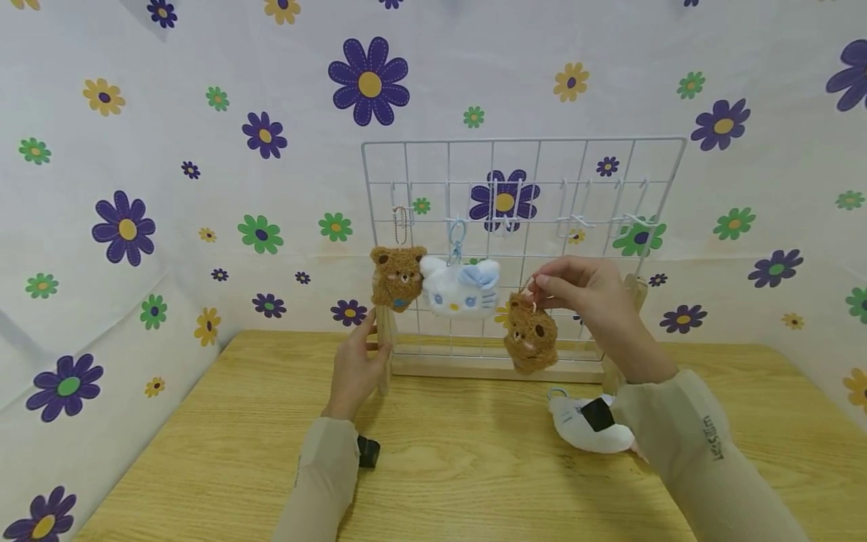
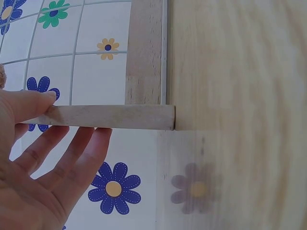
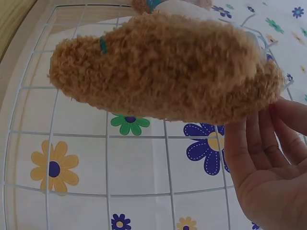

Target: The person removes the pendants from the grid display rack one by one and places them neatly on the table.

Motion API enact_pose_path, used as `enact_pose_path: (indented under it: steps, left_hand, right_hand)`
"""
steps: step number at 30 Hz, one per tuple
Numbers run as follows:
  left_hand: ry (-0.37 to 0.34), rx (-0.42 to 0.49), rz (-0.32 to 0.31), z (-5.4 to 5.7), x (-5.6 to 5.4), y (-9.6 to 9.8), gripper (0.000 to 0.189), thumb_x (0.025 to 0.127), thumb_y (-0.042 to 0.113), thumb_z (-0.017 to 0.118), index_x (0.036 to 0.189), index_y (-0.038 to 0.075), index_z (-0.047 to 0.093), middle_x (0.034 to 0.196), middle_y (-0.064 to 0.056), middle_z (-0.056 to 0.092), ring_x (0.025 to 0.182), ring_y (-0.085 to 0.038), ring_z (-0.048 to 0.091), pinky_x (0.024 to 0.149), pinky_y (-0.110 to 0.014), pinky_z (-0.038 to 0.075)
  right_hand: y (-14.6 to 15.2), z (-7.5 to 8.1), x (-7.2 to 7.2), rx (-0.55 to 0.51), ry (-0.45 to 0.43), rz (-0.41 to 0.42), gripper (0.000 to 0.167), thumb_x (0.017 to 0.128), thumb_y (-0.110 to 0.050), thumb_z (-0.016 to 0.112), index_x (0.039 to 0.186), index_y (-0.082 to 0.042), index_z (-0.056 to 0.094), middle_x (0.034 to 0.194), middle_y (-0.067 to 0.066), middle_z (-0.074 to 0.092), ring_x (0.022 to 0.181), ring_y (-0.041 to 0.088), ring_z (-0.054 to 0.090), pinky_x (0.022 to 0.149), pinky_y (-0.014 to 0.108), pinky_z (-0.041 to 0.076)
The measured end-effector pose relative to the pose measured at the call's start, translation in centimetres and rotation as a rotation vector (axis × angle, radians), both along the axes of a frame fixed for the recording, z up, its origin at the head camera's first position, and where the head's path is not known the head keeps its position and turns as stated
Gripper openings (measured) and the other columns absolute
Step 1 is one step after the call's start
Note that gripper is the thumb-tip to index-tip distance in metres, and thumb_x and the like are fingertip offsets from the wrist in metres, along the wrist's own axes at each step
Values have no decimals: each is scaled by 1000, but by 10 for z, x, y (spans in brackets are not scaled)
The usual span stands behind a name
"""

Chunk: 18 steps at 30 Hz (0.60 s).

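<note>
My right hand [image 1: 591, 301] pinches the ball chain of a brown plush bear keychain [image 1: 530, 336], which dangles tilted in front of the white wire grid rack [image 1: 470, 354]. In the right wrist view the bear's fuzzy body [image 3: 158, 67] covers much of the grid. Thumb and fingers of my left hand [image 1: 355, 369] hold the rack's left wooden post [image 2: 115, 117] from both sides. Another brown bear keychain [image 1: 398, 277] hangs by its chain from a hook at the rack's left. Beside it hangs a white cat-head plush keychain [image 1: 459, 290] with a blue bow.
A white plush keychain [image 1: 589, 425] with a blue ring lies on the wooden table [image 1: 460, 482], partly hidden by my right sleeve. Several white hooks [image 1: 576, 220] stick out from the grid's right half. A flower-print cloth [image 1: 284, 196] hangs behind the rack.
</note>
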<state>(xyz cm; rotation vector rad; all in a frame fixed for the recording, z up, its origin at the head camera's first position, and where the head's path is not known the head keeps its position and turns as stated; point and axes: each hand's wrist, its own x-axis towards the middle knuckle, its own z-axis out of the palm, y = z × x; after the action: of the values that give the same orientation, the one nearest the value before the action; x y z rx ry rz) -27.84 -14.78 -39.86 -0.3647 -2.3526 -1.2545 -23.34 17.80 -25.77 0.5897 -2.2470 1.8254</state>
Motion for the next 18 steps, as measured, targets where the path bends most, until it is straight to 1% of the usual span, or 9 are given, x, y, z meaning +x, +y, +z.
enact_pose_path:
  steps: [5, 10, 14, 18]
  left_hand:
    - [0, -2, 1, 0, 0, 0, 64, 92, -4, 70, 150, -4, 44, 129, -30, 62, 92, -42, 71, 73, -46, 62]
    - [6, 3, -3, 0, 1, 0, 64, 91, -5, 70, 150, -4, 44, 130, -30, 61, 92, -42, 70, 73, -46, 62]
    - [2, 5, -3, 0, 1, 0, 64, 92, -4, 70, 150, -3, 44, 131, -29, 60, 92, -42, 70, 73, -47, 62]
    - [-1, 5, -2, 0, 0, 0, 64, 92, -4, 70, 151, -3, 44, 131, -29, 60, 92, -42, 71, 73, -47, 62]
  right_hand:
    - [2, -5, -2, -4, -10, 11, 17, 103, -2, 57, 107, 13, 65, 92, 0, 73, 85, 14, 70, 81, 28, 60]
    - [3, -10, -2, -20, -52, 10, 19, 103, -3, 57, 110, 13, 63, 93, 1, 72, 86, 14, 70, 83, 27, 60]
    - [3, -13, -1, -37, -78, 17, 18, 104, -3, 56, 110, 12, 63, 94, 2, 72, 86, 15, 70, 83, 27, 59]
    - [4, -16, -1, -56, -85, 32, 16, 104, -3, 56, 108, 10, 64, 94, 2, 72, 86, 14, 70, 83, 27, 59]
